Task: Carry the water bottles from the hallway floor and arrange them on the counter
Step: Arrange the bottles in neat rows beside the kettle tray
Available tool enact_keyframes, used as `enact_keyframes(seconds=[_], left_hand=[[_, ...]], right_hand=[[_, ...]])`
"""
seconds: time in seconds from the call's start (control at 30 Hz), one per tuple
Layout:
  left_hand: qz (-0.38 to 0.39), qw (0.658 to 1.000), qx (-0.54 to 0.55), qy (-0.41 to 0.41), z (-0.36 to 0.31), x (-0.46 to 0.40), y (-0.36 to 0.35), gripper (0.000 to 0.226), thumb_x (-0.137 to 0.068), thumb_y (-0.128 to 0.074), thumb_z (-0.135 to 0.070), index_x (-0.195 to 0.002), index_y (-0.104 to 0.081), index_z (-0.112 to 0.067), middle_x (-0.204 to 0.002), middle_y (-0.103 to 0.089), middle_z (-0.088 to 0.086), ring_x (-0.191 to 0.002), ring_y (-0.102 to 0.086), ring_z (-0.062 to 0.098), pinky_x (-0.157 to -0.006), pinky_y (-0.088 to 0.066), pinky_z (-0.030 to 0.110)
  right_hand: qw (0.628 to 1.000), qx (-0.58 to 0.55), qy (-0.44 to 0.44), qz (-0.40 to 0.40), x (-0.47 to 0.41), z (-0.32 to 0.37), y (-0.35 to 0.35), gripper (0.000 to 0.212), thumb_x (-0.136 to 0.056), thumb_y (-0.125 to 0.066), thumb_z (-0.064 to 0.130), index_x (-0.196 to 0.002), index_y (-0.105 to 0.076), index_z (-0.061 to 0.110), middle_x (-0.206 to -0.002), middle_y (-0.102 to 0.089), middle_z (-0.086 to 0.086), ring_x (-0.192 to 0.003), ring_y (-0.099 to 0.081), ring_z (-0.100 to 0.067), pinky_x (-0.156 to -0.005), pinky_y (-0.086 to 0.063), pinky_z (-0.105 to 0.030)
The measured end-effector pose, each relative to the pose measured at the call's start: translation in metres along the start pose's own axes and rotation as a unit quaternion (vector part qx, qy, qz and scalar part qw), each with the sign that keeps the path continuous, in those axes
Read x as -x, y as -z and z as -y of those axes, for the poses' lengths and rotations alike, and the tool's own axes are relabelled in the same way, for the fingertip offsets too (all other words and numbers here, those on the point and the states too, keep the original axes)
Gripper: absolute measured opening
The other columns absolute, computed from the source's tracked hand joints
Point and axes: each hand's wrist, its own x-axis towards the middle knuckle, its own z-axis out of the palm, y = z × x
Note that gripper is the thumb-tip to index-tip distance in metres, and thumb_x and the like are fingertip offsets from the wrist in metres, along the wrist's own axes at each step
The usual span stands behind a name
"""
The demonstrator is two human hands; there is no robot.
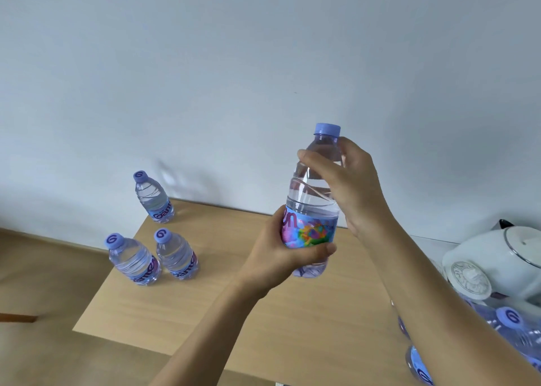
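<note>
Gripping the full bottle (313, 204): left hand (278, 257) wraps the label, right hand (348, 186) curls round the shoulder above. Heavy, thin-walled, likely slick; the lower hold bears weight.

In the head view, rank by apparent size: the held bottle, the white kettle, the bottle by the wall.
1. Held bottle, nearest the camera, so unsure.
2. White kettle, cut off by the frame.
3. Bottle by the wall.

Single head view looks down, close, over the counter (292, 312) toward the wall (205, 63)
</note>
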Motion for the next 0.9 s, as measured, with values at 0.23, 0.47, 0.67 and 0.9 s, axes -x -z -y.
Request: enact_keyframes(seconds=[0.23,0.47,0.67,0.9], left_hand=[[-0.032,0.999,-0.024,-0.023,0.002,0.002,-0.013,0.058,-0.064,-0.090,-0.016,-0.111,-0.057,-0.017,-0.095,-0.072,0.003,-0.083,-0.072,0.023,-0.068,-0.060,0.034],[0.053,0.998,0.033,0.019,-0.003,-0.003,-0.003,0.057,-0.060,-0.088,-0.021,-0.110,-0.062,-0.012,-0.098,-0.072,0.010,-0.088,-0.070,0.024,-0.075,-0.056,0.033],[-0.039,0.999,-0.001,-0.017,-0.006,-0.004,-0.016,0.046,-0.061,-0.088,-0.018,-0.101,-0.064,-0.017,-0.087,-0.073,0.003,-0.076,-0.071,0.017,-0.063,-0.057,0.026],[-0.064,0.997,-0.015,-0.041,-0.006,-0.005,-0.031,0.052,-0.064,-0.089,-0.009,-0.105,-0.058,-0.018,-0.082,-0.070,0.001,-0.063,-0.067,0.013,-0.051,-0.050,0.020]], right_hand=[[0.999,0.000,0.010,-0.036,0.004,0.003,-0.002,0.017,-0.070,-0.075,0.011,-0.078,-0.061,0.015,-0.071,-0.068,0.004,-0.066,-0.068,-0.020,-0.059,-0.058,-0.034],[0.980,-0.161,-0.067,0.097,-0.006,0.010,0.017,0.015,-0.063,-0.067,0.009,-0.071,-0.067,0.022,-0.079,-0.069,-0.008,-0.076,-0.067,-0.029,-0.067,-0.057,-0.037],[0.998,-0.031,-0.007,0.052,-0.001,0.012,0.016,0.024,-0.070,-0.078,0.024,-0.087,-0.062,0.019,-0.087,-0.069,0.002,-0.079,-0.071,-0.019,-0.070,-0.059,-0.036],[0.999,-0.051,0.015,-0.012,0.003,0.014,0.014,0.018,-0.067,-0.076,0.010,-0.076,-0.061,0.014,-0.071,-0.067,-0.001,-0.061,-0.066,-0.017,-0.055,-0.053,-0.026]])
